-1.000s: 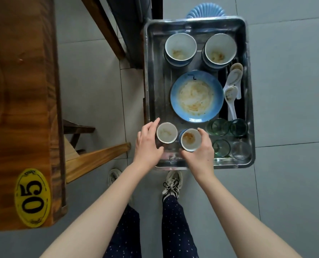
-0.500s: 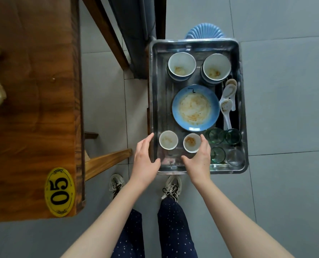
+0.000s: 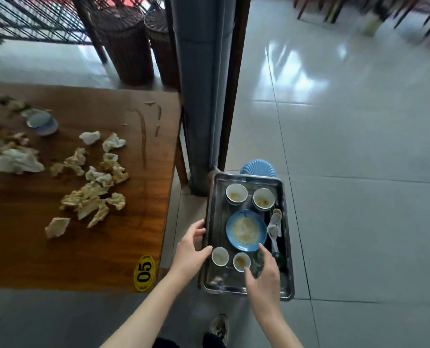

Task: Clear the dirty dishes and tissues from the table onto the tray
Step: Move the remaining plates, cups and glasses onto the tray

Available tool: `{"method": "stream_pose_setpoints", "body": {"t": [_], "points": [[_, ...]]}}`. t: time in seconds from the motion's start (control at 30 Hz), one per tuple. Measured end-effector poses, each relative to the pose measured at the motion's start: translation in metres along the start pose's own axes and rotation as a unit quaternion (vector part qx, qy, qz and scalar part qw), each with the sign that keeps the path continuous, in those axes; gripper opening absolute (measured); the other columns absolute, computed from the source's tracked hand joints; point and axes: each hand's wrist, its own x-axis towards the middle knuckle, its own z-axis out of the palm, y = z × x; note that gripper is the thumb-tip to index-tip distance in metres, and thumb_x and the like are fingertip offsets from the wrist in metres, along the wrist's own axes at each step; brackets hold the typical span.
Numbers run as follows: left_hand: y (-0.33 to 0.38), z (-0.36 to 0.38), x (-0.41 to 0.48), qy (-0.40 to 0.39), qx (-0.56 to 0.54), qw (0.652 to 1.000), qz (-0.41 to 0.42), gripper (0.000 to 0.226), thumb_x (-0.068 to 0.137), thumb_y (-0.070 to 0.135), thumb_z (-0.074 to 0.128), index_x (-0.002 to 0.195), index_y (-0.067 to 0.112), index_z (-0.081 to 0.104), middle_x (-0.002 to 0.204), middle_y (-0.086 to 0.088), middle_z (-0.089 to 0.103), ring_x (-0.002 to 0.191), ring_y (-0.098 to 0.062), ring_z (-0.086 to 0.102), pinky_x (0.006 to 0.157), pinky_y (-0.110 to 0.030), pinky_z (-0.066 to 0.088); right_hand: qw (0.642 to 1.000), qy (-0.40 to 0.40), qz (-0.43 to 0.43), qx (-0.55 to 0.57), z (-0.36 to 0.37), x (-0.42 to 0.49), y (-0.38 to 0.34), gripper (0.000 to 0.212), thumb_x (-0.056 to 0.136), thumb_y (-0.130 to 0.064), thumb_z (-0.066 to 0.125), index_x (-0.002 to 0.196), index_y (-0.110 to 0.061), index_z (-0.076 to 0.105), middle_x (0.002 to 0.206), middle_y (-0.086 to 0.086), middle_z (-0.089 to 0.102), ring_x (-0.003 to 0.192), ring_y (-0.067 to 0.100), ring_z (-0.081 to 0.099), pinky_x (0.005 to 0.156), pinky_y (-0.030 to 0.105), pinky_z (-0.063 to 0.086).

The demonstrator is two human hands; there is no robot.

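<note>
Lifted off the two cups [image 3: 220,256] since a second ago: left hand [image 3: 191,249] at the left rim of the tray [image 3: 210,209], right hand [image 3: 264,275] above the glasses [image 3: 279,257]. Both empty, fingers straight and spread. On the tray: bowls [image 3: 236,193], plate [image 3: 246,233], spoons [image 3: 274,228]. Left on the table [image 3: 33,259]: crumpled tissues [image 3: 90,189], a dish [image 3: 43,123].

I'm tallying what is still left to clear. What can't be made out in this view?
Head view only.
The glasses at the tray's near right corner: the right hand covers most; count unclear.
The small dishes on the table's far side: motion-blurred; how many are stacked is unclear.
The tissues at the left: cut off by the frame edge.
</note>
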Motion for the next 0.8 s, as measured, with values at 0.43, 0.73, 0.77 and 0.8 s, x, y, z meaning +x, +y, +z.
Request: {"method": "stream_pose_setpoints", "body": {"t": [0.43,0.73,0.77,0.8], "points": [[-0.011,-0.218,-0.057,0.18,-0.094,0.979,0.0,0.059,0.083,0.002,0.069,0.134,0.022,0.046,0.124,-0.001,0.058,0.105,-0.013,0.061,0.087,-0.021,0.049,0.99,-0.046,-0.135,0.014,0.065,-0.035,-0.138,0.059,0.08,-0.003,0.07,0.135,-0.005,0.048,0.13,0.01,0.055,0.122,0.022,0.049,0.106,0.028,0.034],[-0.097,-0.395,-0.083,0.248,-0.109,0.963,0.011,0.055,0.083,0.005,0.07,0.129,0.026,0.05,0.121,0.002,0.056,0.104,-0.013,0.061,0.073,-0.011,0.048,0.99,-0.08,-0.117,0.013,0.217,-0.105,-0.235,0.062,0.083,-0.009,0.069,0.138,-0.013,0.042,0.135,0.007,0.052,0.125,0.02,0.048,0.104,0.028,0.036],[-0.106,-0.414,-0.084,0.248,-0.109,0.962,0.01,0.054,0.084,0.004,0.069,0.128,0.027,0.05,0.122,0.002,0.056,0.104,-0.014,0.06,0.073,-0.012,0.048,0.99,-0.089,-0.106,0.019,0.236,-0.116,-0.246,0.062,0.083,-0.01,0.069,0.138,-0.013,0.041,0.135,0.008,0.052,0.125,0.02,0.048,0.105,0.029,0.036],[-0.114,-0.432,-0.085,0.25,-0.111,0.962,0.007,0.053,0.084,0.004,0.069,0.128,0.027,0.05,0.122,0.002,0.055,0.104,-0.014,0.06,0.074,-0.013,0.048,0.989,-0.102,-0.1,0.022,0.254,-0.126,-0.257,0.061,0.084,-0.01,0.068,0.138,-0.014,0.041,0.135,0.008,0.052,0.125,0.021,0.048,0.105,0.03,0.037]]}}
